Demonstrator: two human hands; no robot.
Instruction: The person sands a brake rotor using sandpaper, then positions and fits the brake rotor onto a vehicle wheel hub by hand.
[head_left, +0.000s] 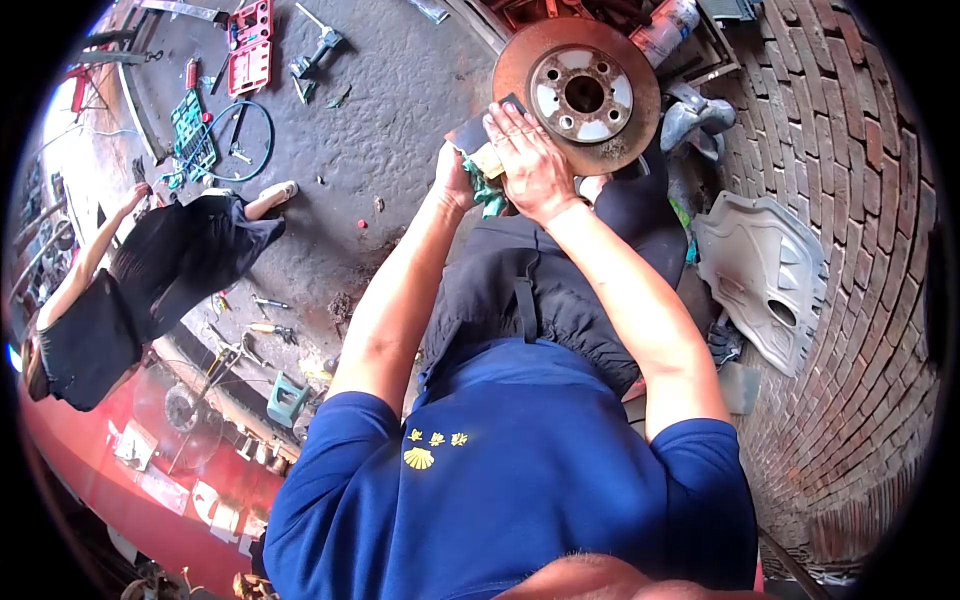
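In the head view, a rusty brake disc point(515, 60) with a bare metal centre stands in front of me. At its near left edge, my left hand point(456, 180) is closed around a crumpled green cloth point(490, 196), its thumb at the end of a dark grey sheet point(472, 134). My right hand point(528, 165) presses its fingers together over the same sheet, close against the disc's rim. A small pale yellow piece point(487, 161) shows between my hands. My palms hide part of what they hold.
A grey splash shield point(760, 270) leans by the brick wall point(840, 160) at right. Another person in dark clothes point(180, 260) is at left. Tool cases, a red one point(250, 50) and a green one point(193, 130), lie on the floor near a blue hose point(270, 145).
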